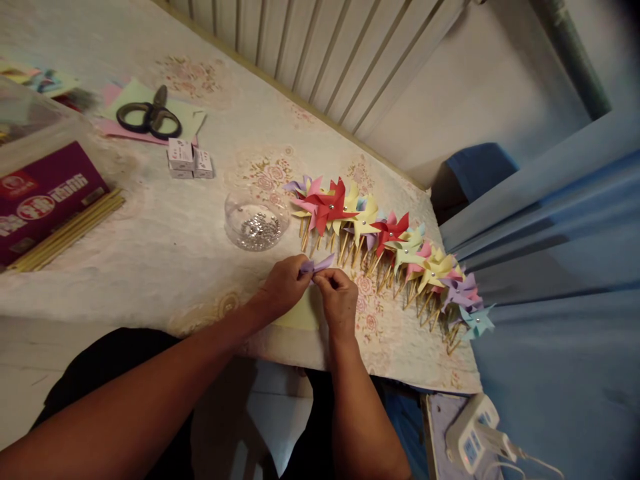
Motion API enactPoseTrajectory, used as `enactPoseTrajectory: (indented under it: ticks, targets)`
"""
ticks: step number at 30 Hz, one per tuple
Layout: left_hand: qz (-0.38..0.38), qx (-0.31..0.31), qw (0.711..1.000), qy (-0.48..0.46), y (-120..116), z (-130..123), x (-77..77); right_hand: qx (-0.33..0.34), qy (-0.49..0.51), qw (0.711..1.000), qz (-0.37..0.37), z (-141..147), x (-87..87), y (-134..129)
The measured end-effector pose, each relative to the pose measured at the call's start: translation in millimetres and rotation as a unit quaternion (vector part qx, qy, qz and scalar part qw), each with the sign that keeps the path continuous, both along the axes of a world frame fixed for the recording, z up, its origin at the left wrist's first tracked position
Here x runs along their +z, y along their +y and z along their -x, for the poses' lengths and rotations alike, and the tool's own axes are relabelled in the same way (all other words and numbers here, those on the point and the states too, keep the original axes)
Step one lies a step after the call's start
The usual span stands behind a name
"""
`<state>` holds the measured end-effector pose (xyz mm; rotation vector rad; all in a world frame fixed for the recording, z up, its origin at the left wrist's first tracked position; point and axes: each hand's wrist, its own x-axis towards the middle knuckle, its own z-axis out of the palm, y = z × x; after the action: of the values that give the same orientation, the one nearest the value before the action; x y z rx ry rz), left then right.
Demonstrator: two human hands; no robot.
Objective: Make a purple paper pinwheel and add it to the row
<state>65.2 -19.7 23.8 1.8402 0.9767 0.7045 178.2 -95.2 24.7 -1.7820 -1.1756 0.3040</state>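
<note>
A small purple paper pinwheel (323,263) is pinched in my left hand (286,285), its folded blades sticking out past the fingers. Right up against it, my right hand (341,299) has thumb and fingertips pressed together at the lower edge of the paper. What those fingertips grip is too small to make out. Below both hands, a pale yellow paper sheet (300,317) lies on the table. Just beyond my left hand stands a clear round dish (233,227) with many small silvery pieces (261,231) in it.
Finished-looking pinwheels (390,233) on sticks lie in a long row at the right. Black scissors (150,120) rest on coloured paper (193,113), beside small white boxes (181,155). Thin sticks (75,230) lie by a purple package (45,200). A power strip (473,433) sits lower right.
</note>
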Motion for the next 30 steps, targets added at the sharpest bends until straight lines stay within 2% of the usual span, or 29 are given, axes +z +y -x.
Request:
enactPoseTrajectory:
  ticks: [2,5,7,13,16,18,20,22,26,28,30]
  targets:
    - [0.0,0.002,1.0,0.01,0.0,-0.4,0.4,-0.005,-0.004,1.0,0.001,0.2,-0.1,0.1]
    - [0.003,0.0,1.0,0.013,0.2,-0.5,0.4,0.023,-0.101,0.994,-0.024,0.9,2.0,-1.2]
    - [0.003,-0.002,1.0,0.01,0.3,0.0,0.5,0.038,-0.132,0.99,-0.036,1.3,2.6,-1.5]
    - [-0.008,0.003,1.0,0.026,0.6,0.6,0.1,-0.022,0.046,0.999,0.014,3.1,-4.2,2.1]
    - [-0.011,0.004,0.999,0.036,0.9,-0.2,0.1,-0.012,-0.02,1.0,-0.008,3.0,-4.3,1.5]
    - [-0.009,0.002,0.999,0.037,0.9,-0.6,0.6,0.016,-0.099,0.995,-0.029,1.8,-2.4,0.5]
    - [-0.005,0.0,0.999,0.035,0.9,-0.6,1.1,0.039,-0.132,0.99,-0.036,0.2,-1.1,0.2]
    - [-0.003,0.0,0.999,0.035,0.9,-0.5,1.1,0.039,-0.1,0.994,-0.028,-1.0,-1.9,1.1]
    - [-0.008,0.001,0.999,0.032,0.9,-0.3,-0.8,-0.004,0.03,0.999,0.01,-1.2,-6.4,3.1]
    - [-0.009,0.001,0.999,0.031,1.0,-0.4,-1.9,0.0,0.005,1.0,0.007,-1.2,-6.2,2.7]
    - [-0.008,-0.002,1.0,0.026,1.1,-0.5,-2.5,0.028,-0.073,0.997,-0.014,-1.6,-3.7,1.4]
